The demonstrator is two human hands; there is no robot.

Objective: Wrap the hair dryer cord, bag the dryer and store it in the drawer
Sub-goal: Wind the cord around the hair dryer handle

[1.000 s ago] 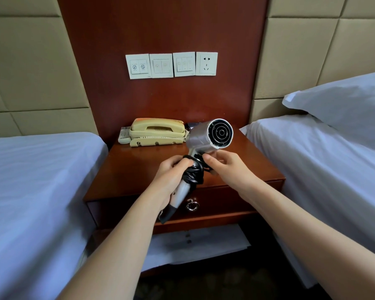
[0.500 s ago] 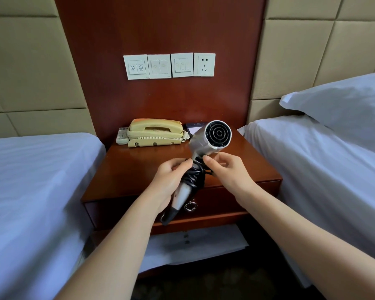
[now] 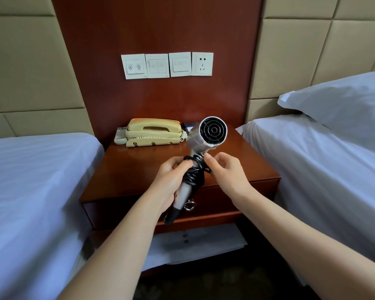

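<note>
**A:** Head view: what are the hands doing?

**B:** The left hand [image 3: 171,182] is gripping the hair dryer [image 3: 204,137] by its handle, fingers curling round it. The dryer is hanging in the air over the near edge of the nightstand [image 3: 139,169], with the grille facing the camera and the handle tip pointing down and near-left.

**A:** Right?

**B:** The right hand [image 3: 225,172] is sitting just right of the handle, fingers curling, tips pinching a loop of the cord [image 3: 194,176]. The cord is lying in black coils round the upper handle, between both hands.

**A:** Drawer?

**B:** The drawer [image 3: 236,195] is sitting closed under the top. Its ring pull [image 3: 189,205] is showing just right of the handle's lower end.

**A:** Rest?

**B:** A telephone [image 3: 154,132] is sitting far left on the top. Switch panels [image 3: 167,65] are hanging on the wall above. Left bed [image 3: 30,180] and right bed [image 3: 323,169] are flanking the nightstand, and a pillow [image 3: 344,105] is lying on the right one.
</note>
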